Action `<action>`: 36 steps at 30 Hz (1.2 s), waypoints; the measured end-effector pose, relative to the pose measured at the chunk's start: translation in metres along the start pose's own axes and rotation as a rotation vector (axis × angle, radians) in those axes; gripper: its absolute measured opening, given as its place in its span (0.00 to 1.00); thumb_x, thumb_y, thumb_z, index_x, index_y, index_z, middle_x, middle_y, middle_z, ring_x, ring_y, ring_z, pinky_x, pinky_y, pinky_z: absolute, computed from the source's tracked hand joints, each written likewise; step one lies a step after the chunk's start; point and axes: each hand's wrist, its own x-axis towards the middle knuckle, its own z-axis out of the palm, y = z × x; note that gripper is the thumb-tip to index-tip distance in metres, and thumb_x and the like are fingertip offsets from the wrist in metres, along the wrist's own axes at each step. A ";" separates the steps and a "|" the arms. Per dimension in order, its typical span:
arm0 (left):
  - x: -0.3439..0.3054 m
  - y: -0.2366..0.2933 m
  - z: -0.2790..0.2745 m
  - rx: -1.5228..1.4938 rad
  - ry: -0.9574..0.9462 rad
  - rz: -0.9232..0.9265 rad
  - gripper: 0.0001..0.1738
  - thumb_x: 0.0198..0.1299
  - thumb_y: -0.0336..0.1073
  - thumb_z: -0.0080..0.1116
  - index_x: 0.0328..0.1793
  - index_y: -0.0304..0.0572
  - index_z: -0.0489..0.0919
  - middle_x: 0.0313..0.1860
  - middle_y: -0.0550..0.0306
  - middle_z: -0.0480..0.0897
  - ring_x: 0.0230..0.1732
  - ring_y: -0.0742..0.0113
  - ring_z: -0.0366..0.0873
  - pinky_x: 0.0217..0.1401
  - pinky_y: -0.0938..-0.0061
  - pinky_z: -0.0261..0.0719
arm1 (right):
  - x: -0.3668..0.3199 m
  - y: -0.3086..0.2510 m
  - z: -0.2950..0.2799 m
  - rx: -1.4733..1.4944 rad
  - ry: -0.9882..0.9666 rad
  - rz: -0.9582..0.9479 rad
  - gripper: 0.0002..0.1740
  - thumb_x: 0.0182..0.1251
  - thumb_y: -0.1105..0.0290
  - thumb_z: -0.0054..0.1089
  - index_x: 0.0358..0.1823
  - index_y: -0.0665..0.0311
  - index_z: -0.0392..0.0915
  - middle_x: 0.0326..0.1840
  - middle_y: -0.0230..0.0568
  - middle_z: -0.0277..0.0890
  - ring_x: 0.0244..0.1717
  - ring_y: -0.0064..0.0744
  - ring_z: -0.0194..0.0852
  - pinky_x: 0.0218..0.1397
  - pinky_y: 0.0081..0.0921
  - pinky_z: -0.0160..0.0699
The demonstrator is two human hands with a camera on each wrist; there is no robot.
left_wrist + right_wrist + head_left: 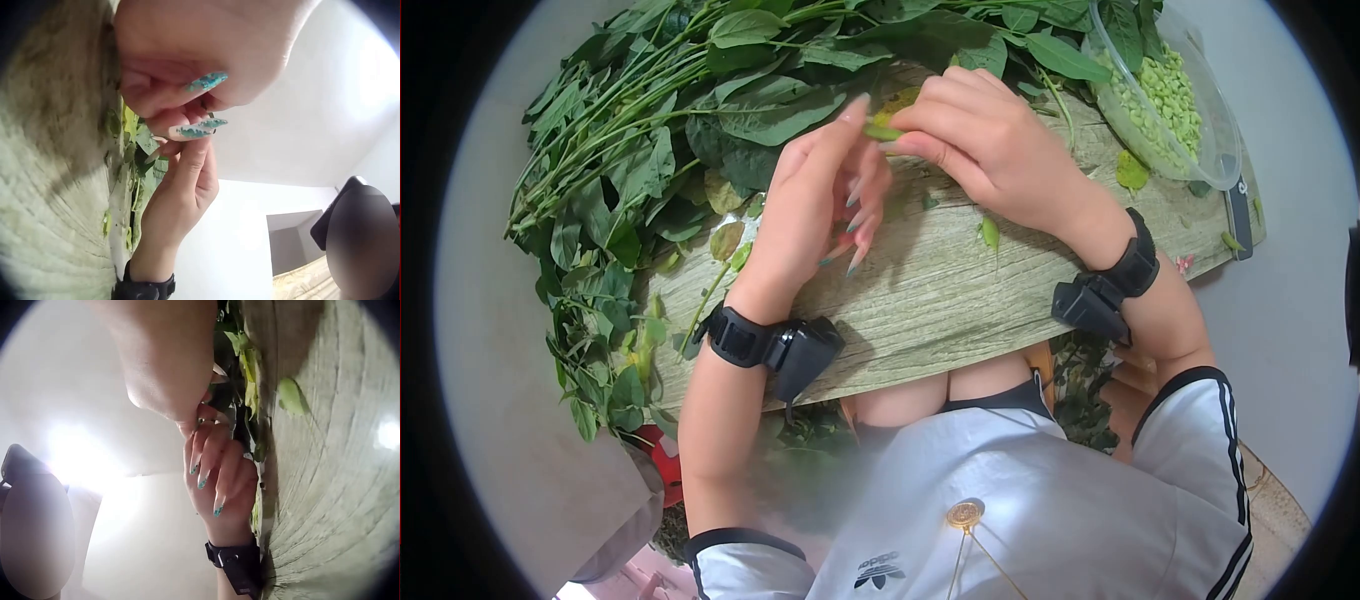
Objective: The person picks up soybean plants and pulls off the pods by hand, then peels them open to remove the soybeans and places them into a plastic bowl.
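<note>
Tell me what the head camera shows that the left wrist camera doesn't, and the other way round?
Only the head view shows the clear container of shelled beans, the heap of leafy stems, and the green pod pinched between the left hand and the right hand. Only the left wrist view shows the speckled pattern on the teal nails and a pale wall behind. Both show the two hands meeting over the wood-grain table, with leaves lying on it.
</note>
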 end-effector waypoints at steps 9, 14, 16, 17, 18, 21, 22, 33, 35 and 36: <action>-0.003 -0.003 0.002 0.042 0.020 0.016 0.31 0.75 0.52 0.45 0.17 0.45 0.64 0.09 0.64 0.64 0.05 0.75 0.60 0.08 0.81 0.55 | 0.001 -0.004 0.003 -0.119 0.035 -0.123 0.10 0.65 0.62 0.62 0.32 0.59 0.76 0.32 0.33 0.69 0.37 0.34 0.69 0.43 0.29 0.65; -0.007 -0.009 0.010 0.020 0.040 0.132 0.32 0.76 0.52 0.43 0.18 0.42 0.66 0.09 0.64 0.64 0.05 0.76 0.60 0.08 0.81 0.55 | 0.000 -0.019 0.005 0.090 0.046 0.037 0.11 0.67 0.66 0.60 0.29 0.64 0.74 0.28 0.39 0.68 0.33 0.40 0.70 0.40 0.32 0.66; -0.009 -0.007 0.017 0.073 0.140 0.175 0.32 0.76 0.51 0.42 0.19 0.39 0.69 0.08 0.65 0.62 0.05 0.75 0.59 0.08 0.81 0.56 | -0.003 -0.024 0.010 0.341 0.025 0.254 0.10 0.67 0.69 0.59 0.29 0.66 0.74 0.27 0.43 0.67 0.31 0.45 0.69 0.36 0.35 0.68; -0.008 -0.008 0.016 0.076 0.140 0.177 0.32 0.76 0.51 0.42 0.19 0.39 0.69 0.08 0.65 0.62 0.05 0.75 0.59 0.08 0.81 0.56 | -0.002 -0.026 0.011 0.361 0.052 0.246 0.09 0.67 0.70 0.58 0.29 0.68 0.74 0.26 0.44 0.67 0.30 0.47 0.68 0.33 0.37 0.68; -0.007 -0.011 0.014 0.027 0.124 0.169 0.32 0.76 0.51 0.43 0.20 0.38 0.70 0.07 0.65 0.61 0.05 0.75 0.60 0.08 0.81 0.57 | -0.002 -0.027 0.012 0.361 0.055 0.245 0.09 0.67 0.70 0.58 0.29 0.68 0.74 0.26 0.44 0.67 0.30 0.47 0.68 0.33 0.37 0.68; -0.006 -0.008 0.013 -0.075 0.097 0.103 0.32 0.75 0.52 0.43 0.19 0.38 0.69 0.07 0.65 0.59 0.05 0.74 0.60 0.07 0.80 0.58 | 0.000 -0.026 0.011 0.279 0.067 0.190 0.08 0.64 0.70 0.60 0.29 0.65 0.74 0.28 0.40 0.68 0.32 0.43 0.69 0.36 0.35 0.68; -0.007 -0.005 0.013 -0.131 0.086 0.047 0.33 0.75 0.53 0.44 0.18 0.39 0.68 0.06 0.65 0.59 0.05 0.73 0.60 0.07 0.80 0.58 | 0.003 -0.024 0.009 0.114 0.105 0.063 0.07 0.62 0.70 0.61 0.29 0.63 0.74 0.29 0.37 0.68 0.33 0.39 0.70 0.38 0.33 0.68; -0.002 -0.005 0.004 -0.199 -0.023 -0.137 0.35 0.74 0.54 0.46 0.11 0.49 0.60 0.05 0.66 0.57 0.05 0.73 0.58 0.08 0.80 0.56 | 0.004 -0.011 0.009 -0.309 0.224 -0.227 0.06 0.54 0.68 0.63 0.30 0.59 0.75 0.30 0.27 0.70 0.35 0.29 0.72 0.44 0.28 0.68; -0.003 -0.008 0.009 -0.178 0.008 -0.107 0.35 0.74 0.53 0.46 0.11 0.49 0.60 0.06 0.67 0.57 0.05 0.74 0.57 0.08 0.80 0.55 | 0.001 -0.010 0.009 -0.239 0.114 -0.143 0.05 0.56 0.70 0.62 0.30 0.59 0.76 0.30 0.29 0.70 0.35 0.30 0.72 0.44 0.29 0.67; -0.003 -0.011 0.010 -0.166 0.025 -0.080 0.34 0.75 0.53 0.46 0.12 0.48 0.61 0.06 0.67 0.57 0.05 0.75 0.57 0.08 0.81 0.54 | 0.000 -0.012 0.009 -0.241 0.117 -0.144 0.05 0.56 0.70 0.62 0.30 0.59 0.76 0.30 0.29 0.70 0.35 0.30 0.72 0.44 0.29 0.67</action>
